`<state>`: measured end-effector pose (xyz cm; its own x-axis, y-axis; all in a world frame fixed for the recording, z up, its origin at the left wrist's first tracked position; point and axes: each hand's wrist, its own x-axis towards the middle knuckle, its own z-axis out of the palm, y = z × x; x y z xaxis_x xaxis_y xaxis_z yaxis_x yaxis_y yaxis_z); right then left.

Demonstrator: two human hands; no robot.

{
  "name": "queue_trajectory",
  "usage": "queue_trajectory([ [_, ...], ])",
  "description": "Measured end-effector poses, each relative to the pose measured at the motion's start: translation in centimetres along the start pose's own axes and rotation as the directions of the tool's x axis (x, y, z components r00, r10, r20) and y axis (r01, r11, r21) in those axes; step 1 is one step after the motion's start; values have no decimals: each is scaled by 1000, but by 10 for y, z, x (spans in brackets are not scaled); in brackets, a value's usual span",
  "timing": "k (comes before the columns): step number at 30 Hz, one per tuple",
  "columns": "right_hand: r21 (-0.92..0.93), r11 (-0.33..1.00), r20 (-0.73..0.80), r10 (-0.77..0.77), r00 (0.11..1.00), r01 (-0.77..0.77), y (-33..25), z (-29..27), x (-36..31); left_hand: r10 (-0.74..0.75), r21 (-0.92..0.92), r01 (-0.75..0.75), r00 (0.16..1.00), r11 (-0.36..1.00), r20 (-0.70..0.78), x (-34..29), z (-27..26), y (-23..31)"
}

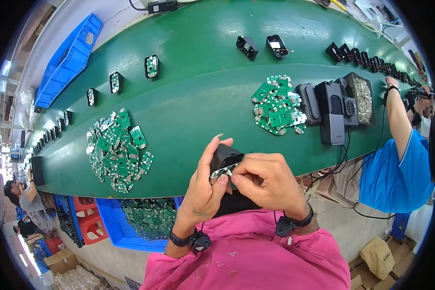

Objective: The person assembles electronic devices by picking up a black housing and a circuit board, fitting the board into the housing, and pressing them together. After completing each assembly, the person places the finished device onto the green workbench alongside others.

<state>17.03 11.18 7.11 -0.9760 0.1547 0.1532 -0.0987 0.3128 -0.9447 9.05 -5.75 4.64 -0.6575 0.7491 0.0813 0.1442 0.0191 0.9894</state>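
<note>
My left hand (205, 188) is closed around a black plastic housing (225, 155) above the table's near edge. A green circuit board (218, 173) shows at the housing's near side, under my left thumb. My right hand (266, 181) has its thumb and index finger pinched together at the board's right end; what lies between these fingertips is hidden. On the table to the left spreads a pile of green circuit boards (118, 153). A second pile of boards (278, 104) lies to the right, beyond my right hand.
Black housings with boards (152, 66) form a row at left. More housings (276, 47) stand at the back and far right. Beside the right pile are black speaker-like devices (331, 111) and a box of small metal parts (362, 99). A blue bin of boards (118, 232) sits below; a co-worker (396, 164) works at right.
</note>
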Motion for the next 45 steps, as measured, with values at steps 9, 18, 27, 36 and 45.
queue_trajectory([
  [9, -40, 994, 72, -101, 992, 104, 4, -8, 3, -136, -14, 138, 988, 990, 79, 0, -3, 14],
  [18, -103, 993, 36, -50, 998, 53, 7, 0, -1, -113, 227, 98, 992, 969, 52, -2, 0, 8],
  [27, -145, 989, -29, 36, 999, -40, 21, 12, -3, -69, 384, 80, 997, 920, -43, -1, 13, -8],
  [36, -68, 962, -234, 244, 941, -266, 16, 42, 5, -281, 108, 304, 942, 947, -186, 2, -6, -8],
  [45, 294, 911, 94, 272, 958, -287, 70, 41, 10, -4, -47, 2, 999, 999, -41, -17, -32, -18],
])
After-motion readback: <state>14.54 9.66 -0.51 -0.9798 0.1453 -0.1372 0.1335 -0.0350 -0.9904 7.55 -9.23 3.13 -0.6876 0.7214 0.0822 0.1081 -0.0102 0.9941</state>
